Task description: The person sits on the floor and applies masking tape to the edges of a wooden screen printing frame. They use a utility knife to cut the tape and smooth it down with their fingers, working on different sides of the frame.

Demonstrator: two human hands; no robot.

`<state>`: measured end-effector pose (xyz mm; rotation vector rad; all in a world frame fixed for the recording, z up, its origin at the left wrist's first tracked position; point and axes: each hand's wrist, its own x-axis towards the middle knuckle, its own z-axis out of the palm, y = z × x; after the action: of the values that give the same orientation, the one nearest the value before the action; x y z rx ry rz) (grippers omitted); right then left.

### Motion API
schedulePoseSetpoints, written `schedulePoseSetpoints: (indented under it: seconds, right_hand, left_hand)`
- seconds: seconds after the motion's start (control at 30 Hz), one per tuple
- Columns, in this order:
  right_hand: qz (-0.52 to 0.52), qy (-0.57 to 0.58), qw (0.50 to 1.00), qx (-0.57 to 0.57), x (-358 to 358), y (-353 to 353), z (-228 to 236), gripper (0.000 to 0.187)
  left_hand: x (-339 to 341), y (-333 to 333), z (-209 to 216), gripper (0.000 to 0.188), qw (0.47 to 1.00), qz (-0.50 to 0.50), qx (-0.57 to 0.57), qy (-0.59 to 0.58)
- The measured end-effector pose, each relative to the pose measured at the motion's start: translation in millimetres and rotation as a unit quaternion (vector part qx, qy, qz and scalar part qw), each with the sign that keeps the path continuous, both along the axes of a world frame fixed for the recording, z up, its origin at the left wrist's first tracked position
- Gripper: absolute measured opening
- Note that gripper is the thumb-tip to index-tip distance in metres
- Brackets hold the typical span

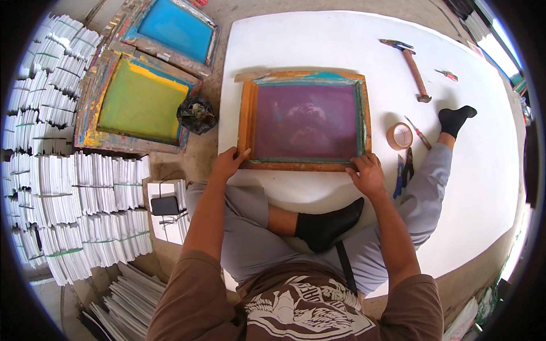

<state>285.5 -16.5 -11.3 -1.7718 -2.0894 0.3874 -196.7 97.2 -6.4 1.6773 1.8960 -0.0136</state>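
Observation:
A wooden screen printing frame (307, 122) with purple mesh lies on the white board in front of me, its wood stained orange-brown and teal. My left hand (230, 163) grips the near left corner, fingers curled over the edge. At the near right corner, my right hand (367, 172) closes round the near rail. Right of the frame are a roll of brown tape (399, 136), a slim pointed tool (419, 133) and blue-handled pliers (400, 173) beside a dark-handled tool. Farther back lie a hammer (417, 77), another pair of pliers (396, 44) and a small red-handled screwdriver (447, 75).
Two more screen frames, one with blue mesh (175, 29) and one with yellow-green mesh (142, 99), stand at the left. A black plastic bag (197, 115) sits beside them. Tied paper stacks (57, 187) line the far left. A black phone-like object (165, 206) rests on papers. My legs flank the board's near side.

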Motion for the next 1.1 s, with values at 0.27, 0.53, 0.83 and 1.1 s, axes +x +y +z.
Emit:
schedulePoseSetpoints:
  seconds: [0.27,0.53,0.83,1.1]
  right_hand:
    - [-0.204,-0.004,0.971,0.124,28.3,20.5,0.4,0.041]
    - [-0.342,-0.116,0.932,-0.020,84.7,41.6,-19.3,0.044]
    - [-0.169,-0.052,0.936,0.306,23.7,28.3,50.8,0.021]
    - [-0.014,-0.090,0.889,0.449,-27.0,-2.5,100.6,0.032]
  left_hand:
    - [-21.6,-6.0,-27.3,0.072,0.996,0.035,0.079,0.022]
    - [22.0,-1.9,1.5,0.064,0.970,0.069,0.228,-0.040]
    - [118.2,-34.6,52.4,0.039,0.908,0.048,0.268,-0.319]
    - [242.1,-77.8,136.1,0.068,0.806,-0.021,0.122,-0.579]
